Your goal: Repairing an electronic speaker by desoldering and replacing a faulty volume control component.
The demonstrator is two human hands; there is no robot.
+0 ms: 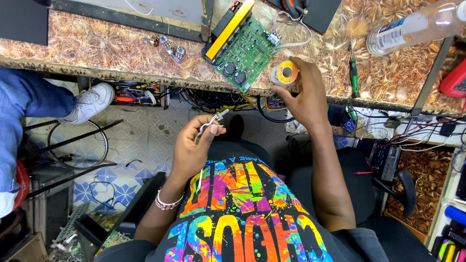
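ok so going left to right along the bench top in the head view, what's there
small metal parts → green circuit board → solder spool in the right hand → green screwdriver → clear plastic bottle

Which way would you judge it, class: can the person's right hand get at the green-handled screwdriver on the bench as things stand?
Probably yes. The right hand rests at the bench edge, gripping a solder spool, and the green-handled screwdriver lies just beside it with bare benchtop between. The spool occupies its fingers, though.
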